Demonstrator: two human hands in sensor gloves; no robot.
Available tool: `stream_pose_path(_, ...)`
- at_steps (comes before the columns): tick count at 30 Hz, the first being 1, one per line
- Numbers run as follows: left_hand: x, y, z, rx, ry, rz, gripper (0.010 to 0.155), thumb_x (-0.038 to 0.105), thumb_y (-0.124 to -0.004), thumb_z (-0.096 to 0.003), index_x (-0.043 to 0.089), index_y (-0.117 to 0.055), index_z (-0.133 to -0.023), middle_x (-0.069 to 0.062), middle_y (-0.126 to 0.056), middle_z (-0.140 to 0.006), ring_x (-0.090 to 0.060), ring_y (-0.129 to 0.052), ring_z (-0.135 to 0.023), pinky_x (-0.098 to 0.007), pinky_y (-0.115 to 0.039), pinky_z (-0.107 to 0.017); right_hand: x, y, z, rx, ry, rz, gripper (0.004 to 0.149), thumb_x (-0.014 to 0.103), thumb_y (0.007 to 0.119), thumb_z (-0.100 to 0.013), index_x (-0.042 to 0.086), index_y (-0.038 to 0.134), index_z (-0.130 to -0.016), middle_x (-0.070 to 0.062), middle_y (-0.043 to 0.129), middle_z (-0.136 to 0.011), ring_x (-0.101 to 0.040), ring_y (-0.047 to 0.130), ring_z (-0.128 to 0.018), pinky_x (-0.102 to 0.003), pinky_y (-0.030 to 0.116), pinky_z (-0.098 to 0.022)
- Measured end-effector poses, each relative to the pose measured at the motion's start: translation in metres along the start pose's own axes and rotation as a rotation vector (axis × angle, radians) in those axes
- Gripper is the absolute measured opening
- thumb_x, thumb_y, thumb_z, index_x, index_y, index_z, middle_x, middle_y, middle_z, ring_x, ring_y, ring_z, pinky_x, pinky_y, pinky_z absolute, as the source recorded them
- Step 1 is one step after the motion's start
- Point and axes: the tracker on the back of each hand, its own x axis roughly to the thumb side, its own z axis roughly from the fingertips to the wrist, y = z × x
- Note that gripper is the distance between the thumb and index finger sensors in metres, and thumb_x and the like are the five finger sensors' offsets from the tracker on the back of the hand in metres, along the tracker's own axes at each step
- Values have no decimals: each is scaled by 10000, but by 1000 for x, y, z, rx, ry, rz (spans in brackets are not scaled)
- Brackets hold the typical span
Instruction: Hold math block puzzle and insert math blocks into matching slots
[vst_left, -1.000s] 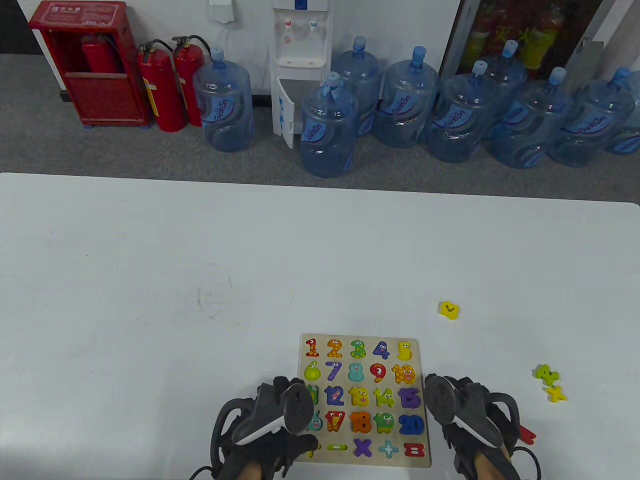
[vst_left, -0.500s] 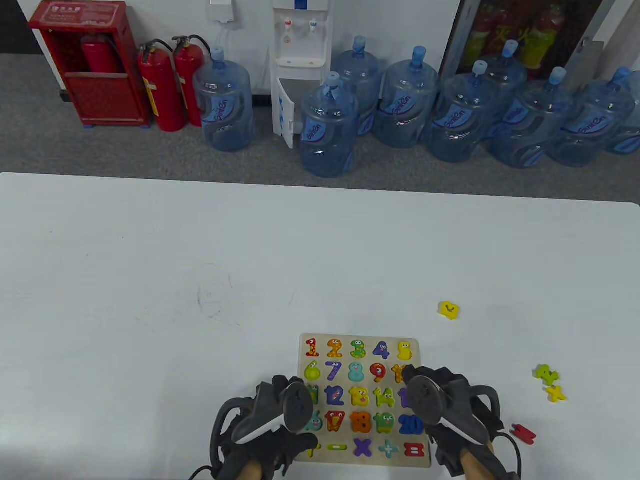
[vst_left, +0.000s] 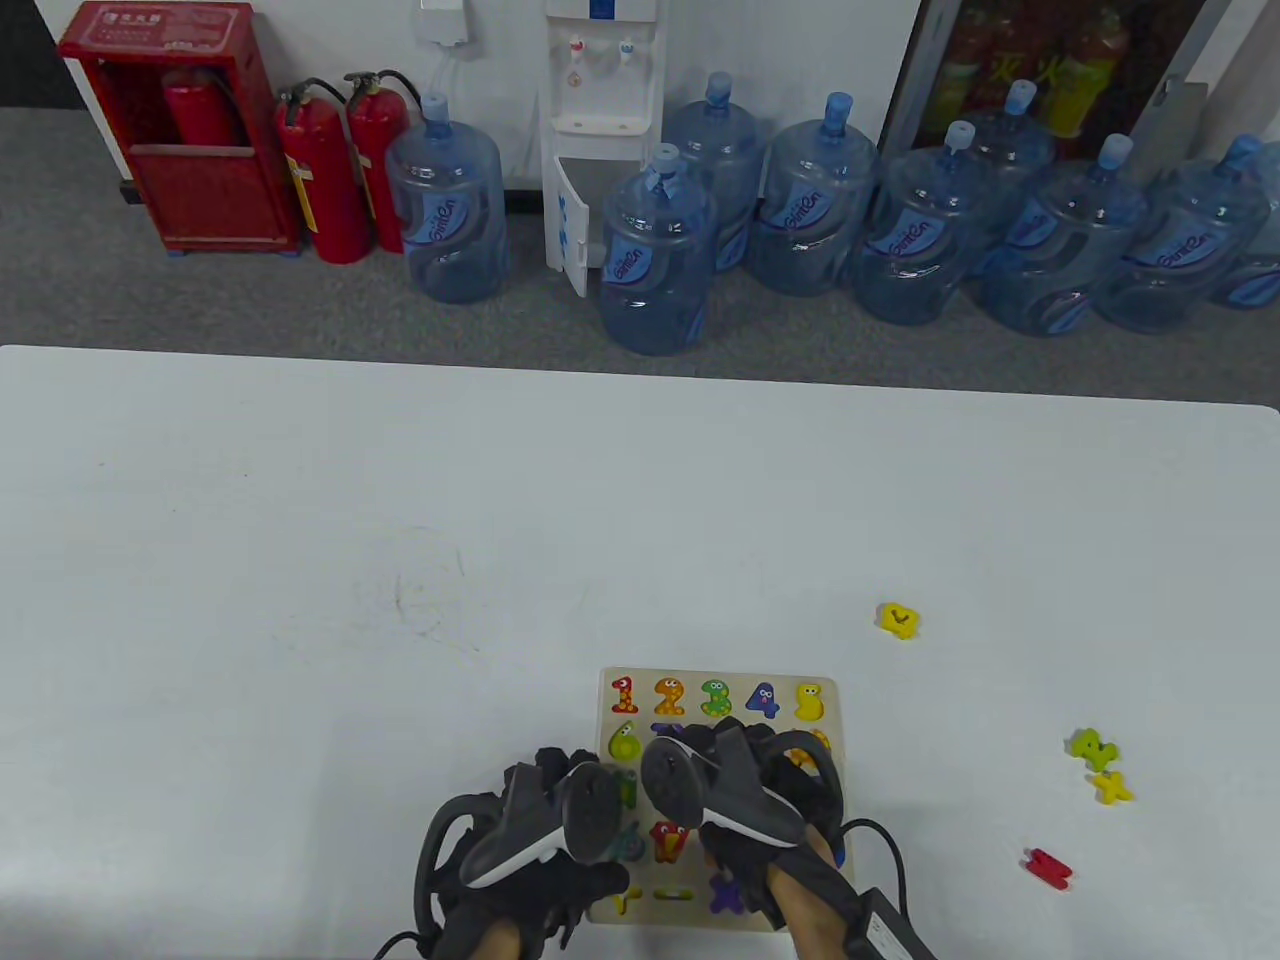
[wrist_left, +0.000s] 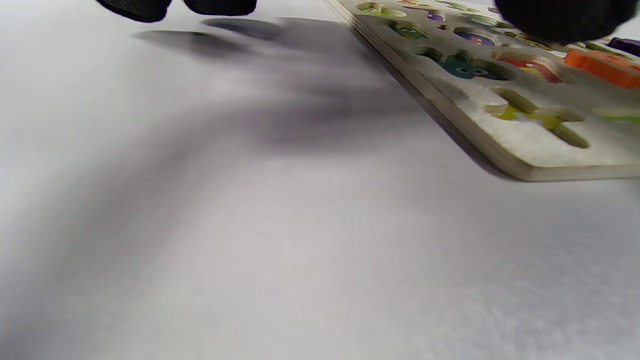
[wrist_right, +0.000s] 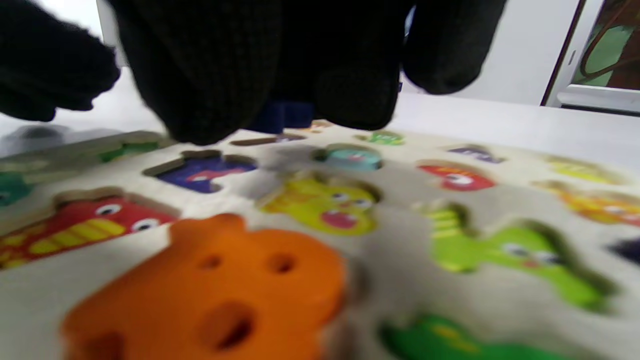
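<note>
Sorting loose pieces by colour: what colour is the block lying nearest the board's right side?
Red; clearest in the table view.

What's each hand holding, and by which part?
Right hand pinches a dark blue block by its top. Left hand sits at the left edge of the puzzle board; grip unclear.

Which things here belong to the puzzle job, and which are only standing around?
Job: puzzle board; right hand holding blue block; left hand; loose red block.
Not job: water bottles; fire extinguishers; dispenser.
</note>
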Motion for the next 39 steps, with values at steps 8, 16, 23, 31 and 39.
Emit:
stream_pose_path(8,1,-1,-1,-7,-3,3,953,630,-695,-334,218,-242,-1066,-138,-240,-1110,-479,-404,-1052,-687,-520,-716,11,10,-2,-8,-4,-5,645,292,875,-260,272,724,-887,-1,765,-905,-219,835,-763,-457,698,-630)
stream_pose_path(16,1,-1,-1,-12,-5,2,953,629,-695,-334,218,-243,-1065,-140,-242,-1109,-480,-403,-1051,-687,-521,-716,9,8,2,-34,-9,-19,671,315,887,-233,277,727,-883,6,771,-902,-218,837,-765,-455,703,-628)
stream_pose_path(23,1,-1,-1,-14,-6,3,954,628,-696,-333,216,-242,-1064,-137,-240,-1108,-480,-399,-1050,-687,-519,-716,-47,-8,25,-134,92,-43,664,333,870,-235,285,726,-882,9,769,-907,-217,837,-773,-452,704,-629)
stream_pose_path(31,1,-1,-1,-13,-5,5,955,628,-696,-333,216,-240,-1065,-139,-238,-1109,-480,-400,-1051,-688,-520,-715,-165,21,77,-29,390,108,654,343,864,-240,288,735,-879,10,777,-907,-222,852,-773,-447,722,-616)
stream_pose_path(39,1,-1,-1,-16,-7,0,955,628,-696,-334,216,-241,-1065,-138,-239,-1109,-480,-395,-1052,-688,-520,-715,-224,18,117,-21,598,111,614,325,876,-242,283,784,-847,9,826,-871,-224,893,-740,-448,743,-594)
